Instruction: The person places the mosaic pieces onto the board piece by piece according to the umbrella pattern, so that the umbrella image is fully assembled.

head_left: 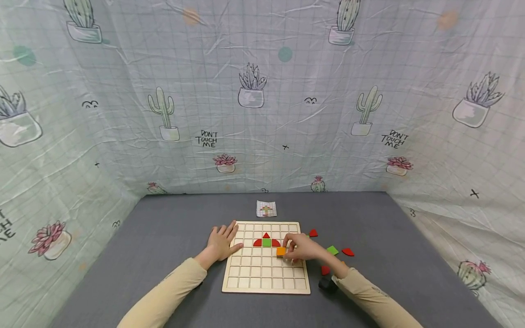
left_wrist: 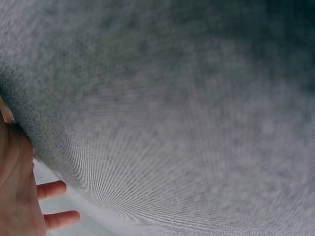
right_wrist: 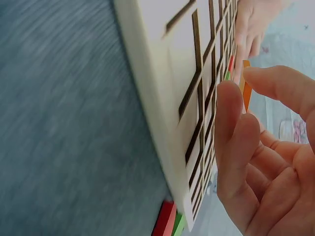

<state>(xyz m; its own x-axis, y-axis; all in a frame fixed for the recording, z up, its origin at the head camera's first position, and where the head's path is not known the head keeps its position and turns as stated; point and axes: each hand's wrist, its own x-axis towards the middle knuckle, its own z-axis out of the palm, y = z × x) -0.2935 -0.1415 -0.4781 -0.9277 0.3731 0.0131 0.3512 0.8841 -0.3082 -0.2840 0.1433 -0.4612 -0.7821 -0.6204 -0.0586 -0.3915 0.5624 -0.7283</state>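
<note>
Head view: left hand [head_left: 221, 242] spread on board's [head_left: 266, 285] left edge, probably to stop sliding. Right hand [head_left: 302, 248] pinches orange tile [head_left: 280, 252], thumb against fingers, likely keeping its underside free. Tile's at right fingertips, over board, just nearside of right red quarter [head_left: 276, 243], well apart from left hand. Board contact unclear. Loose pieces [head_left: 348, 252] lie right, likely for easy reach.

Orange sq. tile [head_left: 280, 252] pinched in R hand [head_left: 304, 247] over flat-lying lt. wood grid board [head_left: 255, 272].
</note>
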